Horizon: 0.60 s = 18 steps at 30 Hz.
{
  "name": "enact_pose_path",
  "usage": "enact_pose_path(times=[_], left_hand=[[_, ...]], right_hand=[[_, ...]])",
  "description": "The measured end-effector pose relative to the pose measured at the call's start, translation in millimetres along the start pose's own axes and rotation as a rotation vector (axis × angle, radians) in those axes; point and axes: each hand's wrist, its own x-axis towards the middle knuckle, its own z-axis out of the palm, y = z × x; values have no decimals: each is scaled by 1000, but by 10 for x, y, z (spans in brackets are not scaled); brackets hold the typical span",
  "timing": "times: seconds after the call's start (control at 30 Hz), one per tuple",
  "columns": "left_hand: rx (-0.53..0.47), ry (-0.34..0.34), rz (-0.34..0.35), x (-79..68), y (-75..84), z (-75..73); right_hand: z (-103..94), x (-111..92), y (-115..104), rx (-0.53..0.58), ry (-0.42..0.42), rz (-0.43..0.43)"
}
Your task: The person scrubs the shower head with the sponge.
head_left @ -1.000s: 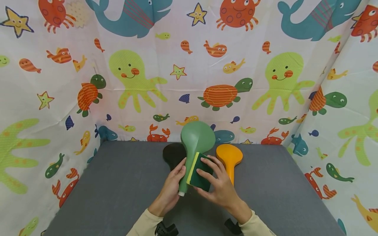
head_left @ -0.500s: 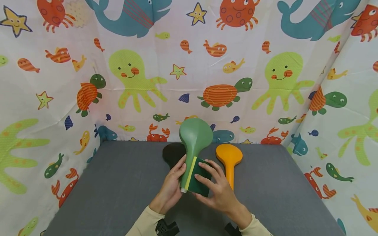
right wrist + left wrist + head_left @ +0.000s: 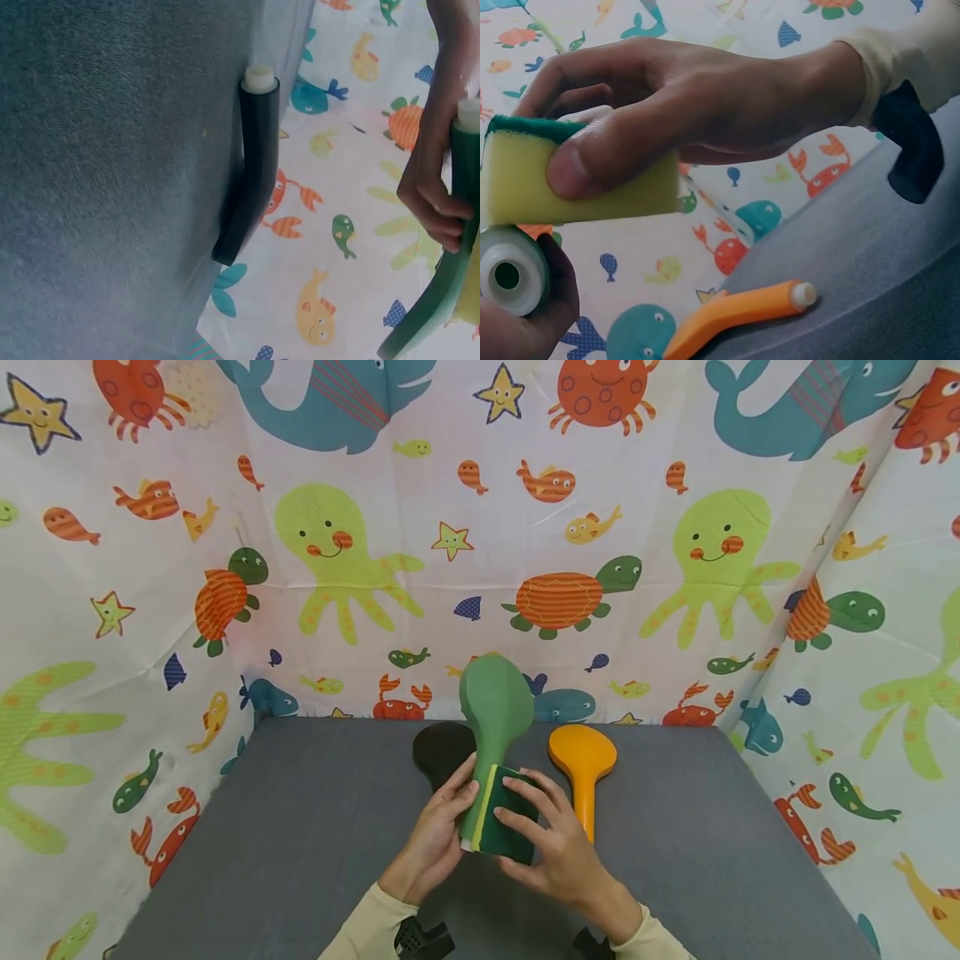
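In the head view, a green hand-held shower head is raised above the table, its round head up and its white connector end down. My left hand holds its handle from the left. My right hand grips a sponge, yellow with a dark green scouring side, and keeps its yellow side against the handle. In the left wrist view, the thumb presses the yellow part of the sponge above the open white connector. The right wrist view shows left fingers curled round the green handle.
A black shower head lies at the back of the grey table, partly behind the left hand. To the right lies an orange shower head. A curtain printed with sea animals encloses the back and sides.
The sponge has slid down the handle to its connector end. The green shower head has risen slightly and turned, so its round head looks narrower. Both hands keep their grip.
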Motion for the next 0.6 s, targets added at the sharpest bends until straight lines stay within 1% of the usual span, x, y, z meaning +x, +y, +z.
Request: enact_pose_path(times=[0.37, 0.47, 0.6], left_hand=[[12, -46, -18, -34, -21, 12], [13, -42, -26, -57, -20, 11], [23, -29, -31, -76, -23, 13]], right_hand=[[-100, 153, 170, 34, 28, 23], [-121, 201, 228, 43, 36, 33], [-155, 248, 300, 37, 18, 58]])
